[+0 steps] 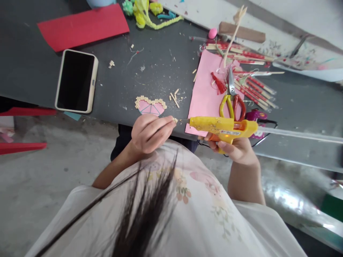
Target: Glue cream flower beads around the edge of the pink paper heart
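Note:
My right hand (238, 150) is wrapped round the handle of a yellow hot glue gun (211, 124), with a long clear glue stick (300, 134) coming out of its back. Its nozzle points left, at the fingertips of my left hand (154, 132). Those fingers pinch a small pale wooden piece (175, 120), partly hidden, close by the nozzle tip. Just beyond my left hand lies a pink heart-shaped card (151, 108) with drawn lines, its upper edge covered in small wooden bits. My left hand hides the card's lower part.
Cut stick pieces (174, 99) lie beside the heart. Right of them are pink paper (200, 89), scissors (232, 94), a red tassel (219, 83) and packaged chopsticks (254, 89). A phone (76, 81) and red sheet (85, 26) lie left. The table's front edge is near my body.

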Demonstrator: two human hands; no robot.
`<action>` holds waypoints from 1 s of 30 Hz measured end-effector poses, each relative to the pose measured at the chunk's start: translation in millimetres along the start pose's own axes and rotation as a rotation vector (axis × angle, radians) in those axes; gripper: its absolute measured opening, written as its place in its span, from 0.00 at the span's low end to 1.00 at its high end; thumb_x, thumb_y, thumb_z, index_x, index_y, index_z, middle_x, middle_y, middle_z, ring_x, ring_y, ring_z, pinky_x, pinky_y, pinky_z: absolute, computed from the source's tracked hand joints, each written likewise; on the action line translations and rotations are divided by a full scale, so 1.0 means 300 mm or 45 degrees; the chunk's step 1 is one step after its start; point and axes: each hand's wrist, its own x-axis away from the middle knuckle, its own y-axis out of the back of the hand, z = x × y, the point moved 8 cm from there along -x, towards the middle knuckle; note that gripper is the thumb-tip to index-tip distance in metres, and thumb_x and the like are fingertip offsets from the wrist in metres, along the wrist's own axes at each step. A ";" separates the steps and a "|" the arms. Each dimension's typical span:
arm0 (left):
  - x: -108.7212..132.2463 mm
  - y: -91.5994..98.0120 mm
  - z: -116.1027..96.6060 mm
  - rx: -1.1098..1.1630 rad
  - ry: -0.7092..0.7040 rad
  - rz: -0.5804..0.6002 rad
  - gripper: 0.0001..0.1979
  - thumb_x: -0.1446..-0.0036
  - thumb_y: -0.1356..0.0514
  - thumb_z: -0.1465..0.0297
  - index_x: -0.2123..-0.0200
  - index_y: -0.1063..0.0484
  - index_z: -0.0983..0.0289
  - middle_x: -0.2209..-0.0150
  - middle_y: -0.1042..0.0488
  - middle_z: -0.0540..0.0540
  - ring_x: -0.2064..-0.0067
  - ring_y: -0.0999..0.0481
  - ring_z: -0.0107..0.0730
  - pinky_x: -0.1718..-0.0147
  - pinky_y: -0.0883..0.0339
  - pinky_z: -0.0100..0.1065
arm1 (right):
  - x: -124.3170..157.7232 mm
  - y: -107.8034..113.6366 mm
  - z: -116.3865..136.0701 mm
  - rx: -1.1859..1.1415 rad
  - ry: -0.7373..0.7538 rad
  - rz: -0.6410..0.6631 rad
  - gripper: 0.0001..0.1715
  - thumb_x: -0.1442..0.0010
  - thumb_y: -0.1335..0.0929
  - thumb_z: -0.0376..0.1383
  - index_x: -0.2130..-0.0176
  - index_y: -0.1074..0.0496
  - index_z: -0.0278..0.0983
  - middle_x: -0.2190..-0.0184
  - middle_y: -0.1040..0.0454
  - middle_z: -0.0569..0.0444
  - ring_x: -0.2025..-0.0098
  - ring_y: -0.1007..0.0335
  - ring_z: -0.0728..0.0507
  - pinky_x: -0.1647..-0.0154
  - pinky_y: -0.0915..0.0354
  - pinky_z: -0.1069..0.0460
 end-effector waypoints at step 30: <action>0.129 -0.134 0.104 -0.176 0.530 0.388 0.03 0.40 0.38 0.74 0.64 0.22 0.63 0.64 0.19 0.52 0.62 0.25 0.33 0.60 0.30 0.35 | -0.171 0.126 0.065 2.130 0.039 0.025 0.35 0.33 0.42 0.51 0.38 0.40 0.30 0.55 0.29 0.37 0.52 0.33 0.30 0.52 0.35 0.39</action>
